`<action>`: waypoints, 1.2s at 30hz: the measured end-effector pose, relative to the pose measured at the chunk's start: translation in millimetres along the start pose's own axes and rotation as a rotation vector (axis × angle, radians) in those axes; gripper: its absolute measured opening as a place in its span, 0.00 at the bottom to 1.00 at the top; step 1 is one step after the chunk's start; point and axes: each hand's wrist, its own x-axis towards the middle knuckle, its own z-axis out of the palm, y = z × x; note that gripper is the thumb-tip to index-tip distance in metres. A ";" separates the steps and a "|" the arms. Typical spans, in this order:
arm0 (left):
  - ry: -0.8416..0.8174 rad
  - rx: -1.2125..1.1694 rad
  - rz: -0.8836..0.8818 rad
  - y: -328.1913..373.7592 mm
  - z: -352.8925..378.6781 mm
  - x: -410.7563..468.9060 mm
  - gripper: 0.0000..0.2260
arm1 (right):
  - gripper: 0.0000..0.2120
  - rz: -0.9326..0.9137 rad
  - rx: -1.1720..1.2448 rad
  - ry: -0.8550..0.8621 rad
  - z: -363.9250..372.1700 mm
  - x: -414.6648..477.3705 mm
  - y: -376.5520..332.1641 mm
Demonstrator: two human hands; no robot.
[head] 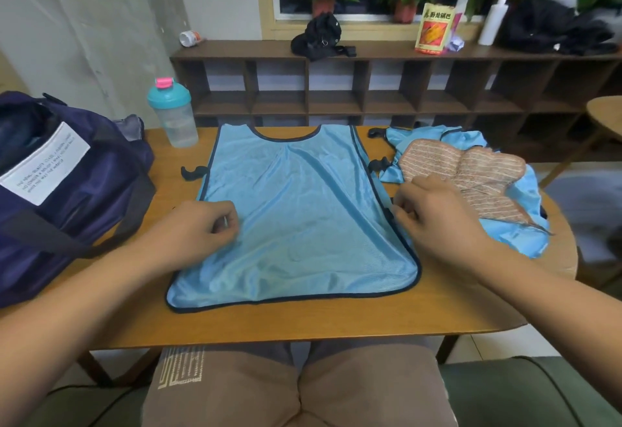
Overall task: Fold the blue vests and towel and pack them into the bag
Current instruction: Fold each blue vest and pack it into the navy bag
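A light blue mesh vest with dark trim lies flat, its hem near the front edge of the wooden surface. The grip of the left hand and of the right hand each pinches a side edge. A navy fabric bag sits left; a striped brown towel atop a crumpled blue vest crowds the right.

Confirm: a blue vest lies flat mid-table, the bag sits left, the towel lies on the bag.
Wrong on the towel: the head view shows it lying on the crumpled vest at the right, not on the bag. The rest holds.
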 end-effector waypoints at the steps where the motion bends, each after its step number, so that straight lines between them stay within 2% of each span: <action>1: 0.048 0.008 -0.004 -1.8 2.1 8.1 0.06 | 0.05 0.036 -0.030 -0.004 5.9 11.8 0.8; 3: 0.134 0.030 -0.011 -6.3 7.0 22.9 0.07 | 0.09 0.117 -0.088 -0.064 17.7 34.8 2.9; 6: 0.185 0.053 -0.054 -13.3 15.1 39.0 0.08 | 0.14 0.242 -0.140 -0.250 31.5 60.7 3.2; 8: 0.190 0.064 -0.083 -18.8 19.9 45.5 0.08 | 0.13 0.282 -0.172 -0.351 38.5 69.3 1.4; 11: 0.193 0.076 -0.105 -28.3 26.0 50.3 0.08 | 0.11 0.332 -0.131 -0.409 43.7 74.4 -1.3; 13: 0.198 0.069 -0.110 -33.0 28.9 51.1 0.07 | 0.09 0.354 -0.052 -0.394 43.8 75.5 -0.3; 16: 0.232 0.090 -0.111 -38.3 35.4 48.3 0.05 | 0.08 0.351 -0.002 -0.238 41.8 75.2 7.0; 18: 0.277 0.149 -0.090 -41.4 41.7 44.6 0.07 | 0.10 0.335 -0.087 -0.230 41.5 73.9 12.2; 21: 0.315 0.185 -0.081 -43.2 46.3 39.8 0.09 | 0.16 0.301 -0.273 -0.366 48.7 68.8 13.5; 27: 0.275 0.248 -0.122 -47.7 37.6 48.3 0.11 | 0.18 0.171 -0.406 -0.236 48.5 66.0 1.6; 31: 0.295 0.199 -0.135 -39.3 30.7 76.7 0.12 | 0.20 0.102 -0.228 -0.248 56.6 88.3 -24.7; 36: 0.214 0.096 -0.151 -25.1 36.6 128.3 0.21 | 0.31 0.138 0.124 -0.413 89.6 130.3 -48.9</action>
